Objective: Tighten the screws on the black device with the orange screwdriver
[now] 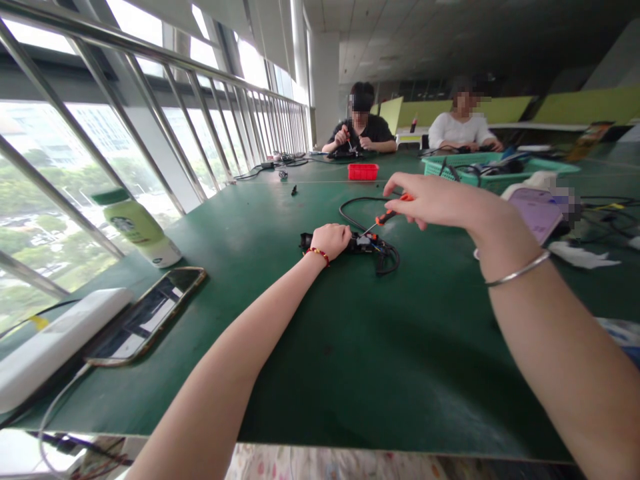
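A black device with exposed inner parts and a bundled cable lies on the green table. Wrapped over its left part is my left hand, closed and pressing it to the tabletop. My right hand grips the orange and black handle of a screwdriver from above, fingers bent round its end. The thin shaft slants down to the left, and its tip meets the open part of the device. What exactly the tip touches is too small to tell. A black cable loops behind the device.
On the left stand a green-capped bottle, a phone and a white power strip. A red basket and a green basket are farther back. Another phone leans at right. Two people sit across the table.
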### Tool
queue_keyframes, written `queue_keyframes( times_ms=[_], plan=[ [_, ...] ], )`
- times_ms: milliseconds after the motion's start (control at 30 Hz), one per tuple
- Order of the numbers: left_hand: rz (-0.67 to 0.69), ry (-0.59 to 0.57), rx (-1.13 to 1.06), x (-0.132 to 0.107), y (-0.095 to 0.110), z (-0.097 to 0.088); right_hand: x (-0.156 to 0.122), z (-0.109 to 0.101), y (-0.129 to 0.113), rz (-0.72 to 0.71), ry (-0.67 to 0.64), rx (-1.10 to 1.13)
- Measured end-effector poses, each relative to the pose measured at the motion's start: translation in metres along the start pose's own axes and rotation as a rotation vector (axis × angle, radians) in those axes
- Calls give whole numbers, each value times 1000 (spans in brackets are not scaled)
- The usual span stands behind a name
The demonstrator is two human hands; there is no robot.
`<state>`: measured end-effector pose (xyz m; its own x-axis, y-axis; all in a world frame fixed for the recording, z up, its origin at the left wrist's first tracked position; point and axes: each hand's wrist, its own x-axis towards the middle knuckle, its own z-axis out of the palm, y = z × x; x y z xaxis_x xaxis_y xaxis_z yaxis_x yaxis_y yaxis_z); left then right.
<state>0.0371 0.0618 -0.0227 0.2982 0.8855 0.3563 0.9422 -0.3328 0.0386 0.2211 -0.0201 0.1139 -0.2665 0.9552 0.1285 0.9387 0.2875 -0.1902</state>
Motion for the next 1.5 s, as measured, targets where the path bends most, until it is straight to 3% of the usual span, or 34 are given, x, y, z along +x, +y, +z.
queue_keyframes(
  times_ms=[133,367,533,833,1033,1267,1500],
  plan=[
    [-3,-1,-5,-1,1,-1,5,2,2,-96,67,29],
    [-5,0,-15,-1,2,-1,-1,1,-3,3,54,23],
    [-10,-8,-16,0,1,0,-2,-1,-1,-75,53,43],
    [-5,10,-10,1,1,2,-2,-1,-6,-17,-56,75],
    [-11,7,-12,0,0,3,-1,1,-1,-129,21,54],
    [2,5,-21,0,1,0,-2,-1,-7,9,-72,106],
    [0,1,-12,0,1,0,2,2,0,-86,42,87]
  ],
)
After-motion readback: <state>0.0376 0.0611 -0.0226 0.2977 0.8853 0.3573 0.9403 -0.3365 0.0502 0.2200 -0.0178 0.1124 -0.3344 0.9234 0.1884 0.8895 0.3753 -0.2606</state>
